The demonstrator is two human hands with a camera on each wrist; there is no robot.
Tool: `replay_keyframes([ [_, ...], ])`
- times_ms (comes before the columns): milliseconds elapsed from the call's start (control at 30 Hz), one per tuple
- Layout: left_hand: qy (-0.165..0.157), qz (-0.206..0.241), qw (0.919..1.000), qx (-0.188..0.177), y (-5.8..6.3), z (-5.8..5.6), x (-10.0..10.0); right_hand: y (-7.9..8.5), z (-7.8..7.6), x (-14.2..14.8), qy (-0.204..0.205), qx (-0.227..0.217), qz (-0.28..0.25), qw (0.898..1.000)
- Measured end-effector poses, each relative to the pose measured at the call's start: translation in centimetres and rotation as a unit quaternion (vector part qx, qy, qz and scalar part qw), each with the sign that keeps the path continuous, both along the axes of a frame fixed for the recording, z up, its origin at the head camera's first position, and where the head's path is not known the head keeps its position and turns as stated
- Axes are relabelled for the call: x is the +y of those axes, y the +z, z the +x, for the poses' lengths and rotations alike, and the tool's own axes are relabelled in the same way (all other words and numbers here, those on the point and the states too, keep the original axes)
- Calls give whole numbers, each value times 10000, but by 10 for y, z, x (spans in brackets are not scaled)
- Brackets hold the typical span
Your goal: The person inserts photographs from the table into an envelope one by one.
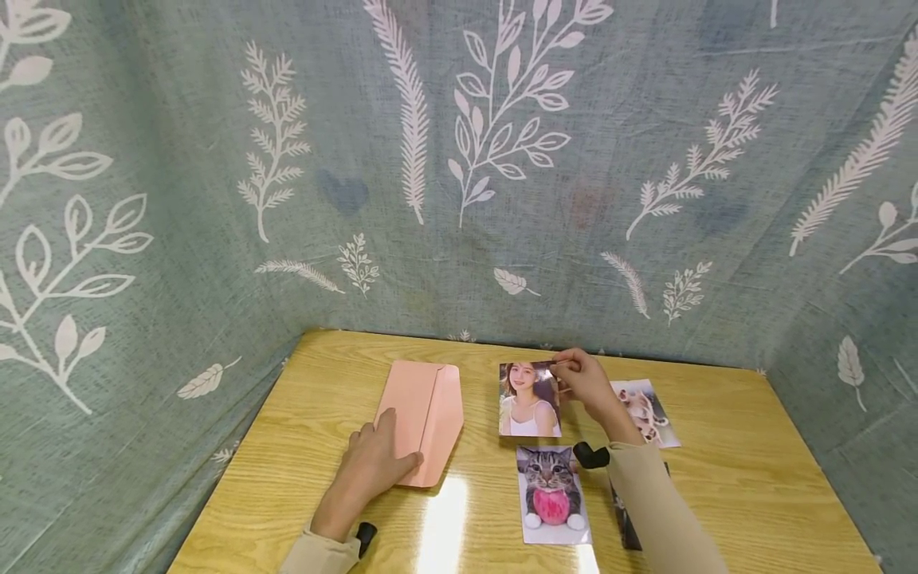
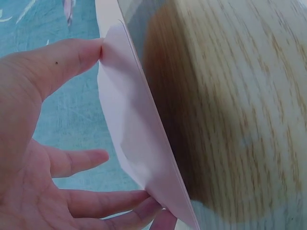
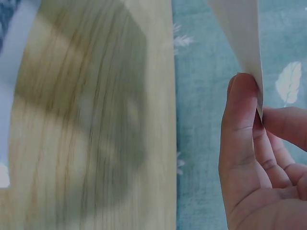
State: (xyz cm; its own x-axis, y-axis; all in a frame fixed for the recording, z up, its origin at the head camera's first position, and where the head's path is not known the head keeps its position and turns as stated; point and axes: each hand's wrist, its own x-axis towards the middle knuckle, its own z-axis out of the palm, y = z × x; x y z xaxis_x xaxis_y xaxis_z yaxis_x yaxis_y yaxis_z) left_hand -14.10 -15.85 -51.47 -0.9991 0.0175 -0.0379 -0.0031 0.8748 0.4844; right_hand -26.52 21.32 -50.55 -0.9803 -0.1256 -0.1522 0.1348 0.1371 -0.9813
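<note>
On the left of the table lies a pink envelope [image 1: 412,399], its pointed flap turned to the right. My left hand [image 1: 376,458] holds it near its lower end. In the left wrist view, thumb and fingertips [image 2: 154,203] touch opposite edges of the envelope [image 2: 132,110]. With thumb and fingers, my right hand [image 1: 582,381] pinches the right edge of a photo of a person in a white top [image 1: 529,402]. Seen edge-on in the right wrist view, the photo [image 3: 244,38] tapers down between thumb and forefinger.
A cat photo [image 1: 552,494] lies in front of the right hand. Another photo, of an animal [image 1: 649,410], sits behind the right forearm. A dark card [image 1: 625,514] is mostly covered by the sleeve. Patterned cloth [image 1: 459,175] hangs behind and beside the wooden table [image 1: 753,462].
</note>
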Motion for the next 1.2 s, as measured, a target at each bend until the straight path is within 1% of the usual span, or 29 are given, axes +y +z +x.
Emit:
replay_keyframes([
  [100, -24, 5, 10000, 60, 2, 2, 0, 3, 6, -5, -96, 39, -107, 9999],
  [300, -180, -16, 9997, 132, 4, 4, 0, 7, 16, -19, -201, 84, -92, 9997],
  [467, -282, -48, 9991, 300, 4, 6, 1, 8, 21, -30, -164, 175, -170, 9996],
  [567, -310, -57, 9987, 394, 5, 7, 2, 8, 22, -36, -174, 244, -267, 9992],
  [700, -290, -47, 9986, 433, 5, 7, 3, 9, 23, -46, -248, 265, -349, 9987],
  [900, -262, -91, 9983, 506, 7, 8, 5, 8, 24, -63, -229, 207, -419, 9986],
  [1100, -195, -115, 9986, 469, 8, 9, 8, 5, 23, -78, -272, 163, -380, 9988],
  [1200, -186, -116, 9987, 463, 9, 9, 8, 4, 22, -85, -238, 219, -364, 9988],
])
